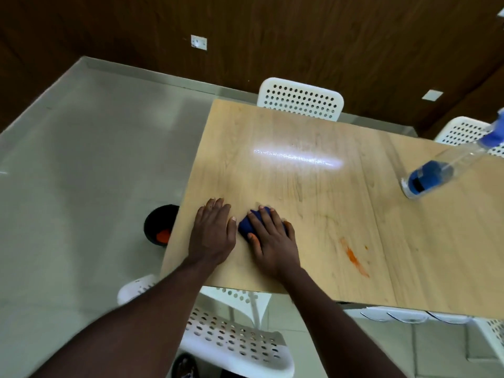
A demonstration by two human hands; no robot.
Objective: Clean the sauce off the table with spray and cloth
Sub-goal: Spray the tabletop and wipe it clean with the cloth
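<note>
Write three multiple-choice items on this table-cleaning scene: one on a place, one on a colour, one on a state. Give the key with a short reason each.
1. Where does the spray bottle stand?
A. far right of the table
B. on the floor
C. under the left hand

2. What colour is the sauce smear?
A. green
B. orange
C. white

3. What is the right hand doing?
A. lifting the bottle
B. hanging in the air
C. pressing on the blue cloth

Key: 1 A, the bottle stands near the right edge. 2 B, an orange streak lies right of the hands. 3 C, the fingers cover the cloth; the left hand lies flat beside it.
</note>
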